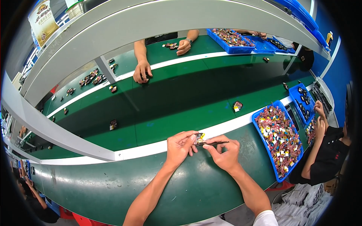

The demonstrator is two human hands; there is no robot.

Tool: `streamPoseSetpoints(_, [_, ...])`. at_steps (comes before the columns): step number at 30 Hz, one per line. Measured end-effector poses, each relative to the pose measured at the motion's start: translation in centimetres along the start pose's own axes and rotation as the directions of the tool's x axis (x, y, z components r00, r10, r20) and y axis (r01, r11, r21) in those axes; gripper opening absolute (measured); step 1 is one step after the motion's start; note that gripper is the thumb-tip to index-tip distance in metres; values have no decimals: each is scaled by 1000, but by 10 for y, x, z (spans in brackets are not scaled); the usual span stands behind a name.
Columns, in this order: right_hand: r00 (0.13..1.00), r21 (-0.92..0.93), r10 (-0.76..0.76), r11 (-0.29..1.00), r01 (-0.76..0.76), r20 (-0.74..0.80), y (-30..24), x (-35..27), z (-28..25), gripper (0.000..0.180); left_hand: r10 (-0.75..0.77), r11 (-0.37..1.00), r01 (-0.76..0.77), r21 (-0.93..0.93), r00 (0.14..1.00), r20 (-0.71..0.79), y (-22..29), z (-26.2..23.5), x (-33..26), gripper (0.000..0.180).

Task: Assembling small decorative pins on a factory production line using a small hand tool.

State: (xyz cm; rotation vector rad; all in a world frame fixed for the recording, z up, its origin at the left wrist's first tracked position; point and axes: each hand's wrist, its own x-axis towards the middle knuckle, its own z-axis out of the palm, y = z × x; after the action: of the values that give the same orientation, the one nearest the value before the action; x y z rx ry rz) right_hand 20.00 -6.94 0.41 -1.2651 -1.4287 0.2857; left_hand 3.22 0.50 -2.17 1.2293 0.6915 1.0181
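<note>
Over the near edge of the green belt, my two hands meet in front of me. Between the fingers of my left hand (180,146) is a small black part with a yellow tab (200,136). A thin dark tool that looks like tweezers (218,143) is pinched in my right hand (226,153). Its tip points left and reaches the small part; whether it grips anything there is too small to tell. Just right of my right hand stands a blue tray (257,124) heaped with small red, white and yellow pieces.
Small black parts ride on the green conveyor belt (162,120), one black-and-yellow part (237,106) among them. A grey shelf frame (158,19) arches overhead. Across the belt a person's hand (142,72) touches a part. Another person (328,147) works at a blue tray (292,93) on the right.
</note>
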Motion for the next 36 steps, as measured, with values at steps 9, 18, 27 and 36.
streamPoseSetpoints(9, [999, -29, -40, 999, 40, 7, -1, -1, 1, 14, -14, 1000, 14, 14, 1000, -12, 3, 3, -1, 21])
streamPoseSetpoints(18, [996, -54, -77, 995, 80, 42, 2, -3, 1, 14, -12, 999, 13, 38, 1000, -15, 2, 4, -1, 21])
streamPoseSetpoints(27, [964, -145, -259, 953, 265, 61, -5, 0, 3, 18, -75, 997, 77, 31, 995, -62, 5, 8, -1, 18])
streamPoseSetpoints(36, [941, -194, -326, 921, 337, 89, -2, -2, 6, 20, -69, 980, 95, 177, 987, -144, 5, 18, -6, 16])
